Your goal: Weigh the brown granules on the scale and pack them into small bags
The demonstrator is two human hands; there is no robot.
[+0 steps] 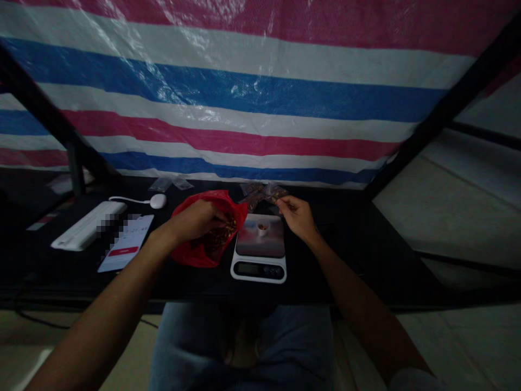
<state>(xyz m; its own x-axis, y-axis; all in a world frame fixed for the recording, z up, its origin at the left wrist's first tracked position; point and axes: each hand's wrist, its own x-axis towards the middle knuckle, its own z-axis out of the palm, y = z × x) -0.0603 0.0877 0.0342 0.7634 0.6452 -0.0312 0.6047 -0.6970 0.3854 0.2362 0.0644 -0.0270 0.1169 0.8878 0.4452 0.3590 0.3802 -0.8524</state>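
My left hand (199, 220) reaches into an open red plastic bag (191, 252) that holds small brownish pieces, its fingers curled among them. To the right stands a white kitchen scale (259, 255) with a small cup (262, 227) on its platform. My right hand (298, 215) hovers beside the scale's far right corner, fingers pinched on a small clear packet (273, 193) from a little pile of filled packets (255, 196) behind the scale.
A black table (358, 255) carries a phone (127, 241), a white oblong device (87, 225) with a cable and a white mouse (158, 201). Empty clear packets (171, 184) lie at the back. A striped tarp (244, 98) hangs behind.
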